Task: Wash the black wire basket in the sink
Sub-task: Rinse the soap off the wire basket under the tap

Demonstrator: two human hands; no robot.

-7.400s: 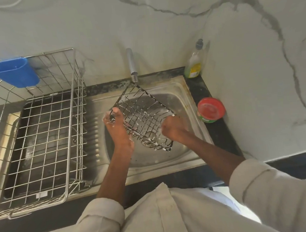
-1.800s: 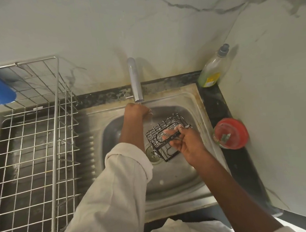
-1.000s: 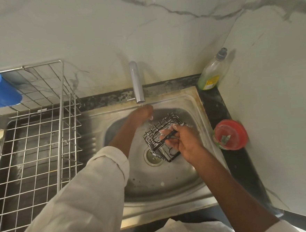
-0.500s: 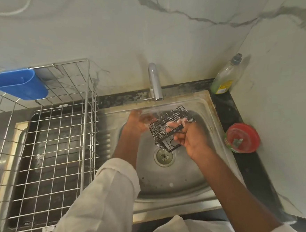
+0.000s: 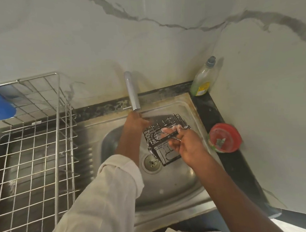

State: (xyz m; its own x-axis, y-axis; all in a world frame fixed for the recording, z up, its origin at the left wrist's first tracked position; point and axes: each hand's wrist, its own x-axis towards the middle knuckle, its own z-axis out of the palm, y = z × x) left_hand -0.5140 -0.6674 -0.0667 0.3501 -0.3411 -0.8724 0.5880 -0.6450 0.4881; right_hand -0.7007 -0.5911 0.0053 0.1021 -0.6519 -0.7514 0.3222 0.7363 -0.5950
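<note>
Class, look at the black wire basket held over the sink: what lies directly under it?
Under the basket shows the bare steel sink bowl, with the drain beside its lower left corner. The right hand covers what lies under its right edge.

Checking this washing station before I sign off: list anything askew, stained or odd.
The basket is tilted on its side in the right hand, by design. The sink has brownish stains along its back rim, near the tap. A red-lidded tub leans on the right wall. Nothing spilled.
</note>
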